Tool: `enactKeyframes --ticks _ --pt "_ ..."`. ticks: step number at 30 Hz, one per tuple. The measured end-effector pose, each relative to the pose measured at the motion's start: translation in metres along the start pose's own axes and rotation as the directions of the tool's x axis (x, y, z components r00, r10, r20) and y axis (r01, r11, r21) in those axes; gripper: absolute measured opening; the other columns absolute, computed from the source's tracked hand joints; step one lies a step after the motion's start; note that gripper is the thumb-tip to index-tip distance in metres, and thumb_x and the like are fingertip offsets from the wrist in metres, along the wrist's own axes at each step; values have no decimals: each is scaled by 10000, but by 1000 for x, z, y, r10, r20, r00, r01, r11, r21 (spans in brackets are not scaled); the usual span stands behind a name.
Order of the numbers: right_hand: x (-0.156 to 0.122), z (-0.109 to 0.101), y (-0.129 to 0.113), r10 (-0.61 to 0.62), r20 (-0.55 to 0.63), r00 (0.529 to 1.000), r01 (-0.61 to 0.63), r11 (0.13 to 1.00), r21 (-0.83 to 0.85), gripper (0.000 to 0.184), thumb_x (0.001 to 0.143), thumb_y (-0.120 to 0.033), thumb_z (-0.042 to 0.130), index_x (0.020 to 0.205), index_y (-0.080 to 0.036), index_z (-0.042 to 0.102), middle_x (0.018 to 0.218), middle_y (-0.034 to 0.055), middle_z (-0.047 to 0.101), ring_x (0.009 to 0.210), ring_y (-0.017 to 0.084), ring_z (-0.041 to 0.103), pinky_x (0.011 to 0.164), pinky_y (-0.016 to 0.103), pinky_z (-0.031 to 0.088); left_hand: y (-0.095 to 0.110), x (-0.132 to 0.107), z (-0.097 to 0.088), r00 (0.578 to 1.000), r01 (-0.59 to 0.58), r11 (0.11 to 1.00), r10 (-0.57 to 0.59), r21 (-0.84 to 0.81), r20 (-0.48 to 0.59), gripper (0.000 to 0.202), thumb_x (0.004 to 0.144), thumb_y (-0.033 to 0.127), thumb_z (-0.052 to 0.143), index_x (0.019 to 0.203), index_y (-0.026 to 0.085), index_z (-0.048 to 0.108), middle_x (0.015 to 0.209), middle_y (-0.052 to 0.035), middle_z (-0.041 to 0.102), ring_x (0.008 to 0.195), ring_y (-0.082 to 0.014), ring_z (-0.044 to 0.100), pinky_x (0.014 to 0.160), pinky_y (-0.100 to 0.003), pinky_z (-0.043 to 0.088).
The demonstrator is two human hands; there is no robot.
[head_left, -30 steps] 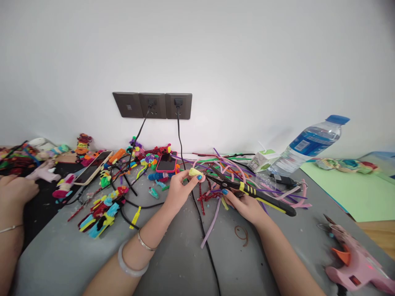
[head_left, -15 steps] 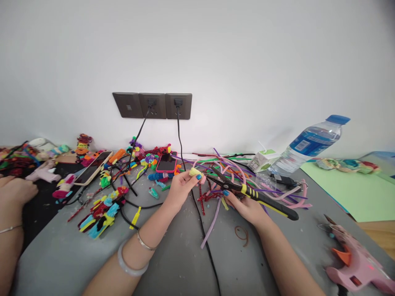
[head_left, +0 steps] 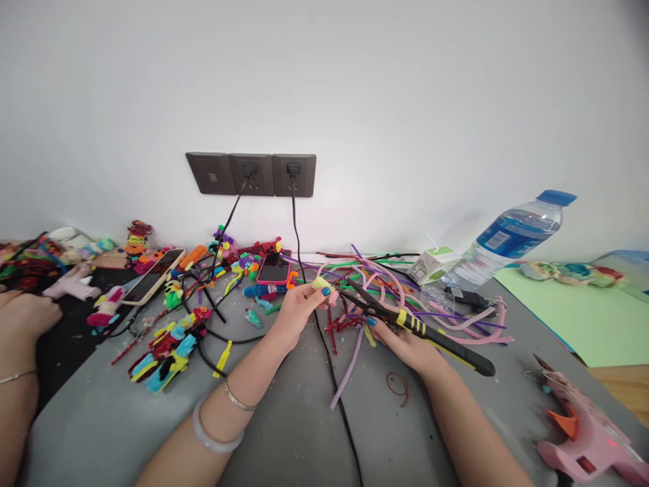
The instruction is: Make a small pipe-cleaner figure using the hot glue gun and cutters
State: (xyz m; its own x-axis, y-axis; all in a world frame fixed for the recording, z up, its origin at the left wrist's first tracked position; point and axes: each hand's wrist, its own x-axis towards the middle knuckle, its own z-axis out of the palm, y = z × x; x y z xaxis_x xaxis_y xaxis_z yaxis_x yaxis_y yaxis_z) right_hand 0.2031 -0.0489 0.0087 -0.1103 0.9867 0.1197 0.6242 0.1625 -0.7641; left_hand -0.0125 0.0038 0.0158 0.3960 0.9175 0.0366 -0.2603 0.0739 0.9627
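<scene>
My left hand [head_left: 294, 314] pinches a small yellow and pink fuzzy pipe-cleaner piece [head_left: 320, 283] between thumb and fingers. From the right, the long-nosed pliers [head_left: 441, 343] with black and yellow handles reach to it, their tips close to its pink end. Whether the tips touch the piece I cannot tell. Those pliers are gripped in my right hand [head_left: 408, 346], thumb on top and the other fingers mostly hidden below. Pink and purple pipe cleaners [head_left: 349, 368] lie tangled under and behind the pliers, with red glittery ones [head_left: 332, 331] between my hands.
A black cable [head_left: 329, 368] runs between my arms to the wall socket [head_left: 294, 174]. Pipe-cleaner figures [head_left: 170, 358] and a red-edged phone [head_left: 274, 268] lie left. A tilted water bottle [head_left: 512, 237], drink carton [head_left: 430, 265] and pink glue gun [head_left: 583, 433] are right. Another person's hand [head_left: 28, 318] rests far left.
The pliers' handle end has tipped slightly downward in my right hand. My left hand and the yellow and pink piece have stayed almost still.
</scene>
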Motion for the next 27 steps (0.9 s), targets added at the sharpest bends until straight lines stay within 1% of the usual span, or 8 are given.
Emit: enactKeyframes --ticks 3,5,8,11,14,16,19,27 --pt "3 0 4 -183 52 982 184 983 -7 355 928 -438 461 919 -188 713 584 15 615 497 153 525 511 256 430 0 0 -1 999 31 999 -31 -19 -5 344 786 474 680 681 150 630 785 -45 620 758 -146 525 709 -261 389" --pt "4 0 8 -239 46 970 241 970 -45 290 928 -340 481 973 -169 711 601 11 629 486 134 521 501 236 410 -1 1 -1 998 55 997 -56 -46 -12 345 770 470 698 677 146 623 766 -37 609 741 -135 512 698 -253 382" --pt "5 0 11 -304 25 952 305 949 -81 270 916 -257 502 1068 -156 702 682 30 686 535 138 585 538 226 438 -1 1 -2 995 94 993 -97 -75 -32 357 733 478 731 668 143 624 744 -30 599 721 -127 505 684 -248 381" --pt "5 -1 10 -355 55 933 359 929 -89 282 913 -228 516 1125 -155 688 798 57 732 631 158 650 607 232 479 -1 2 -2 991 116 990 -121 -83 -59 383 697 505 752 666 141 637 746 -33 608 716 -127 509 687 -254 388" --pt "4 -3 5 -369 49 928 373 920 -119 274 897 -188 526 1109 -160 698 878 82 752 717 185 686 655 253 500 -3 2 -3 986 134 986 -142 -98 -84 403 666 523 772 698 137 663 741 -34 625 690 -119 512 684 -256 395" --pt "4 -3 2 -393 21 919 392 907 -155 269 883 -157 523 1078 -159 708 860 89 755 711 191 687 642 264 501 -4 3 -4 982 153 982 -164 -112 -96 419 645 529 788 731 134 678 734 -32 637 664 -111 511 673 -253 398" --pt "5 -2 2 -459 -3 888 450 871 -198 265 890 -138 516 1069 -163 709 814 87 750 676 188 678 616 272 498 -5 3 -5 979 169 979 -180 -115 -94 430 641 536 792 755 134 687 724 -28 641 635 -100 505 648 -245 392" --pt "8 0 7 -558 -23 830 533 804 -264 235 912 -168 548 1078 -191 712 775 81 737 660 190 680 600 280 512 -1 2 -7 978 187 978 -195 -94 -78 424 659 534 774 665 141 615 686 -8 585 620 -90 471 605 -228 356"
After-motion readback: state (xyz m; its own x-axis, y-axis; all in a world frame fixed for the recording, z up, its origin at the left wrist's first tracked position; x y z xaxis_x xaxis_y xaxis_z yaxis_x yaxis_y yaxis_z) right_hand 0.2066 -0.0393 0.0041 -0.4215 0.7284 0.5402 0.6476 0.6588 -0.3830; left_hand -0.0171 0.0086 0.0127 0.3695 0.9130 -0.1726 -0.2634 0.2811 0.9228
